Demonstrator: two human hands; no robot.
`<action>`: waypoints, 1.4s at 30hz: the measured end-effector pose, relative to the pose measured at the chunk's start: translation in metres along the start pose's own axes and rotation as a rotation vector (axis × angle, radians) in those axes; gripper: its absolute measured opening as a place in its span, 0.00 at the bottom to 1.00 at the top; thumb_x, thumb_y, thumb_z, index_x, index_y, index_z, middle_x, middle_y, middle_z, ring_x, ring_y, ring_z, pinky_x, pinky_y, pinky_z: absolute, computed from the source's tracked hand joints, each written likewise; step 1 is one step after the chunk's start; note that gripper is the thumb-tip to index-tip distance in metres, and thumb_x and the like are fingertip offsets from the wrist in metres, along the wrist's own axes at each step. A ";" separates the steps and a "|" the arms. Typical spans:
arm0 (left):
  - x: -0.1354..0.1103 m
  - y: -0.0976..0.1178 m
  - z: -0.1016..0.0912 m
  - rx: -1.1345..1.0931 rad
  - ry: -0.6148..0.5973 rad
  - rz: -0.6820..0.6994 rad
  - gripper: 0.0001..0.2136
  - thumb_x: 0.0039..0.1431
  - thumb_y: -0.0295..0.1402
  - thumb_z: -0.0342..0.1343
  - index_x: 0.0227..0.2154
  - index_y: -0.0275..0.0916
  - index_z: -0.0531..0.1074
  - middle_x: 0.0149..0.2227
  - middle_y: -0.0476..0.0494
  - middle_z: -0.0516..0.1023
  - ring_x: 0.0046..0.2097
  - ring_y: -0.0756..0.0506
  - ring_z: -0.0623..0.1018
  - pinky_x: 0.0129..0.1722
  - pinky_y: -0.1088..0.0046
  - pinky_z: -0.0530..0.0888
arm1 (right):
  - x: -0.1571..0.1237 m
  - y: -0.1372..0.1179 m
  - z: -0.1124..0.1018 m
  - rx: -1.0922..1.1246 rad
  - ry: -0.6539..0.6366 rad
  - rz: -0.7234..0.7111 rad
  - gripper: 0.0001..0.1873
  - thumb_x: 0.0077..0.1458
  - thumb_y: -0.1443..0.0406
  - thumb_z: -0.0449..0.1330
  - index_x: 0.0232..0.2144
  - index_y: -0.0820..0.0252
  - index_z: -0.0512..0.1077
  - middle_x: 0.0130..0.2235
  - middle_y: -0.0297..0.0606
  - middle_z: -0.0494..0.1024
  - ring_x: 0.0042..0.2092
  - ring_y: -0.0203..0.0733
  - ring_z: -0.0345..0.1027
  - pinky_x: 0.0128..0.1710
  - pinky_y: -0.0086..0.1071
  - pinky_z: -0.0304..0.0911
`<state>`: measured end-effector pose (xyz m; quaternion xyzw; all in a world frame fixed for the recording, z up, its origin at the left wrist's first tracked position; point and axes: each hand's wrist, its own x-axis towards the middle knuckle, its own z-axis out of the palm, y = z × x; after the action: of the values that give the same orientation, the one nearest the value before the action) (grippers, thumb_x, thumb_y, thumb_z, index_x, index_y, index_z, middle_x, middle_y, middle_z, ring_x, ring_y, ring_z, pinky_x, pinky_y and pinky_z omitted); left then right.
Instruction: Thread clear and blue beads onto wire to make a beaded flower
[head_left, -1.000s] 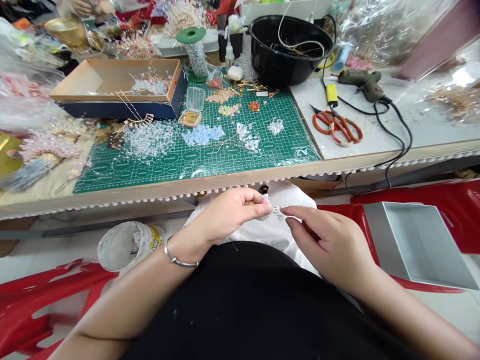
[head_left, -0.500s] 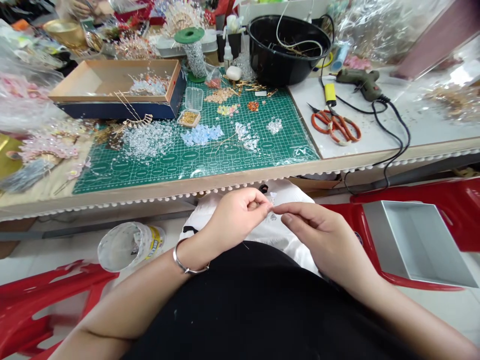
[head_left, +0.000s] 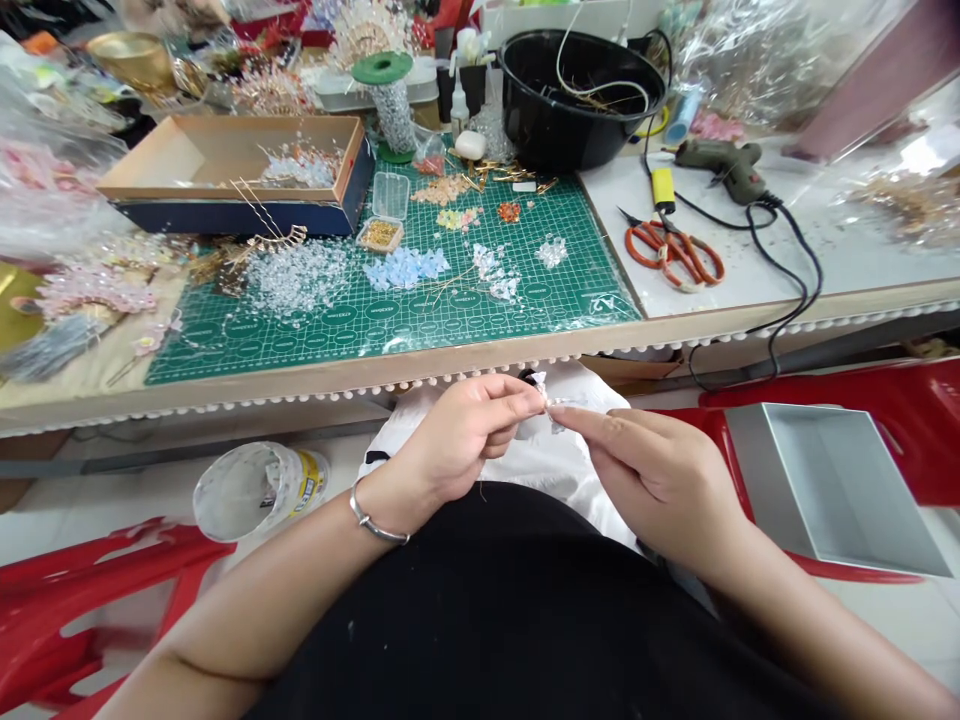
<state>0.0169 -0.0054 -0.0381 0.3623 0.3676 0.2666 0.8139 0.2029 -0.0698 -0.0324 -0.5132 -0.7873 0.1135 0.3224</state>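
Observation:
Above my lap, my left hand (head_left: 480, 430) pinches a small piece of clear beads and pale petals (head_left: 541, 382) between thumb and forefinger, its other fingers curled in. A thin wire end shows below that hand. My right hand (head_left: 660, 470) meets it from the right, forefinger tip against the piece's beads and thumb mostly hidden beneath; its fingers are closed at the piece. Just beyond the hands, on the table, lies a green cutting mat (head_left: 420, 325) with clear beads (head_left: 296, 280), blue petals (head_left: 405, 268) and whitish petals (head_left: 495, 272) in loose heaps.
A box (head_left: 240, 175) and a black basin (head_left: 581, 100) stand at the back of the table. Red-handled scissors (head_left: 671, 250) and a glue gun (head_left: 724, 165) lie right. Below are a plastic bucket (head_left: 251, 490) and a grey tray (head_left: 832, 490) on a red stool.
My left hand has rolled slightly, its thumb now lying over the forefinger, and more of the beaded piece shows. My right thumb has moved down beneath its forefinger.

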 end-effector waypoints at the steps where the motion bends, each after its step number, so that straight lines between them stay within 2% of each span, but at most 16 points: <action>1: 0.000 -0.001 -0.001 -0.021 -0.015 -0.008 0.07 0.57 0.34 0.58 0.30 0.35 0.70 0.16 0.59 0.50 0.18 0.58 0.48 0.17 0.79 0.44 | 0.001 0.002 -0.001 -0.008 -0.011 -0.025 0.19 0.55 0.76 0.52 0.46 0.63 0.75 0.19 0.32 0.69 0.20 0.36 0.59 0.20 0.31 0.56; 3: 0.000 -0.002 -0.003 -0.057 -0.051 -0.025 0.07 0.57 0.33 0.58 0.29 0.35 0.70 0.16 0.59 0.49 0.18 0.58 0.47 0.17 0.79 0.43 | 0.003 0.003 -0.003 0.026 -0.051 -0.024 0.21 0.54 0.77 0.51 0.46 0.61 0.75 0.21 0.34 0.73 0.21 0.36 0.61 0.21 0.31 0.57; 6: 0.000 -0.005 -0.005 -0.110 -0.102 -0.039 0.07 0.57 0.33 0.58 0.28 0.35 0.70 0.16 0.59 0.47 0.18 0.58 0.46 0.17 0.80 0.43 | 0.007 0.001 -0.006 0.166 -0.112 0.112 0.22 0.54 0.77 0.52 0.46 0.56 0.75 0.31 0.36 0.80 0.27 0.36 0.70 0.27 0.30 0.64; 9: 0.000 -0.005 -0.005 -0.133 -0.123 -0.045 0.06 0.57 0.33 0.57 0.29 0.35 0.71 0.16 0.60 0.47 0.18 0.58 0.45 0.17 0.81 0.44 | 0.006 -0.003 -0.004 0.276 -0.075 0.275 0.21 0.54 0.77 0.53 0.42 0.51 0.76 0.38 0.33 0.82 0.36 0.37 0.75 0.33 0.28 0.68; 11: 0.000 -0.005 -0.004 -0.125 -0.124 -0.054 0.06 0.58 0.33 0.57 0.31 0.35 0.71 0.16 0.60 0.47 0.18 0.58 0.45 0.17 0.81 0.44 | 0.004 -0.005 -0.001 0.278 -0.047 0.297 0.20 0.54 0.76 0.53 0.41 0.51 0.76 0.39 0.33 0.82 0.38 0.38 0.75 0.35 0.29 0.68; 14: 0.000 -0.003 -0.003 -0.087 -0.105 -0.053 0.07 0.57 0.34 0.58 0.31 0.35 0.71 0.16 0.59 0.48 0.18 0.58 0.46 0.16 0.81 0.44 | 0.000 -0.003 0.003 0.156 -0.024 0.170 0.20 0.53 0.77 0.52 0.42 0.55 0.76 0.31 0.36 0.80 0.31 0.38 0.72 0.30 0.30 0.66; 17: 0.000 -0.002 -0.003 -0.043 -0.063 -0.040 0.08 0.56 0.35 0.59 0.29 0.35 0.70 0.17 0.59 0.49 0.18 0.58 0.47 0.16 0.80 0.44 | 0.000 0.001 0.002 -0.073 0.020 -0.023 0.19 0.54 0.76 0.52 0.42 0.60 0.77 0.19 0.31 0.68 0.21 0.36 0.59 0.21 0.30 0.56; 23: 0.001 -0.006 -0.005 -0.135 -0.121 -0.098 0.08 0.60 0.34 0.55 0.28 0.36 0.67 0.17 0.60 0.45 0.18 0.57 0.43 0.16 0.81 0.43 | 0.003 0.010 0.001 -0.250 -0.015 -0.182 0.23 0.52 0.77 0.53 0.46 0.58 0.76 0.19 0.31 0.64 0.22 0.35 0.56 0.22 0.31 0.51; 25: 0.001 -0.008 -0.005 -0.189 -0.134 -0.076 0.10 0.60 0.34 0.55 0.26 0.36 0.65 0.17 0.60 0.44 0.19 0.57 0.43 0.16 0.80 0.43 | 0.001 0.015 0.006 -0.099 -0.016 -0.102 0.22 0.54 0.76 0.53 0.46 0.54 0.76 0.21 0.32 0.69 0.23 0.36 0.60 0.23 0.31 0.53; 29: -0.002 -0.007 -0.004 -0.228 -0.162 -0.010 0.11 0.59 0.35 0.56 0.25 0.36 0.64 0.17 0.60 0.44 0.19 0.57 0.43 0.17 0.80 0.44 | -0.007 0.028 0.021 0.375 -0.113 0.320 0.14 0.61 0.65 0.52 0.44 0.52 0.75 0.36 0.37 0.78 0.34 0.39 0.70 0.30 0.31 0.63; 31: -0.005 -0.004 -0.005 -0.199 -0.151 0.029 0.11 0.58 0.36 0.57 0.26 0.35 0.66 0.17 0.60 0.45 0.19 0.58 0.44 0.17 0.80 0.44 | -0.008 0.032 0.021 0.455 -0.183 0.416 0.14 0.62 0.62 0.50 0.42 0.54 0.75 0.34 0.36 0.78 0.31 0.39 0.71 0.28 0.31 0.63; 33: -0.007 0.000 -0.005 -0.118 -0.086 0.067 0.09 0.56 0.36 0.59 0.27 0.35 0.69 0.17 0.59 0.50 0.19 0.58 0.47 0.18 0.79 0.45 | -0.005 0.031 0.013 0.407 -0.257 0.410 0.14 0.62 0.62 0.50 0.43 0.55 0.75 0.30 0.36 0.78 0.30 0.40 0.71 0.28 0.32 0.65; 35: -0.009 0.004 -0.004 0.013 0.013 0.095 0.09 0.53 0.36 0.62 0.28 0.35 0.72 0.18 0.57 0.56 0.19 0.58 0.50 0.18 0.79 0.47 | 0.002 0.023 -0.003 0.199 -0.281 0.358 0.15 0.60 0.63 0.53 0.46 0.54 0.74 0.39 0.38 0.79 0.39 0.45 0.73 0.38 0.38 0.67; 38: -0.010 0.007 0.001 0.170 0.095 0.144 0.10 0.50 0.37 0.64 0.28 0.36 0.73 0.20 0.55 0.64 0.20 0.58 0.55 0.20 0.78 0.52 | 0.016 0.000 -0.026 -0.185 -0.113 0.167 0.17 0.58 0.63 0.55 0.50 0.56 0.71 0.55 0.44 0.69 0.54 0.54 0.64 0.55 0.48 0.55; 40: -0.010 0.008 0.006 0.201 0.096 0.189 0.10 0.51 0.38 0.63 0.28 0.37 0.73 0.22 0.54 0.67 0.21 0.57 0.58 0.22 0.78 0.56 | 0.024 -0.015 -0.029 -0.158 -0.018 0.121 0.16 0.58 0.63 0.56 0.48 0.55 0.71 0.58 0.44 0.65 0.56 0.54 0.60 0.57 0.49 0.51; 42: -0.012 0.009 0.009 0.218 0.096 0.239 0.09 0.52 0.37 0.62 0.29 0.37 0.73 0.24 0.53 0.70 0.23 0.56 0.63 0.25 0.78 0.61 | 0.028 -0.025 -0.021 0.094 -0.033 0.215 0.15 0.59 0.64 0.54 0.50 0.55 0.66 0.54 0.43 0.68 0.55 0.49 0.61 0.54 0.44 0.56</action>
<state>0.0158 -0.0120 -0.0219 0.4763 0.3874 0.3370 0.7138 0.1903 -0.0592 0.0069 -0.5771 -0.7266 0.1927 0.3193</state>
